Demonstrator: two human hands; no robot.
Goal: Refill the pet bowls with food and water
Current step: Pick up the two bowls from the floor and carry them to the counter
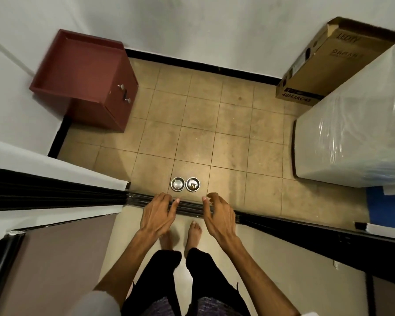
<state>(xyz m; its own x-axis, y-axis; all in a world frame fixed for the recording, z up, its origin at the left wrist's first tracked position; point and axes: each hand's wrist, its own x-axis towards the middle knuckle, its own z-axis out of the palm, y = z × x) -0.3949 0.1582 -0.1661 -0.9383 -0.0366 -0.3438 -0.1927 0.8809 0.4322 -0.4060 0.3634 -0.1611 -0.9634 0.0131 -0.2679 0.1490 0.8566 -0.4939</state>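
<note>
Tiled beige floor [214, 124] in a small corner, and two little steel pet bowls sit side by side just past the sliding-door track [192, 209]. Left bowl [177, 184] looks bare, maybe a film of water, can't tell. Right bowl [192, 184] has a small scatter of kibble, nowhere near full. Person stands barefoot at the threshold, left hand [159, 215] and right hand [217, 214] both reaching down, fingers loosely spread, holding nothing, not touching the bowls yet. No food bag or water jug in sight. Looks like basically the start: bowls probably need picking up, then filling.
</note>
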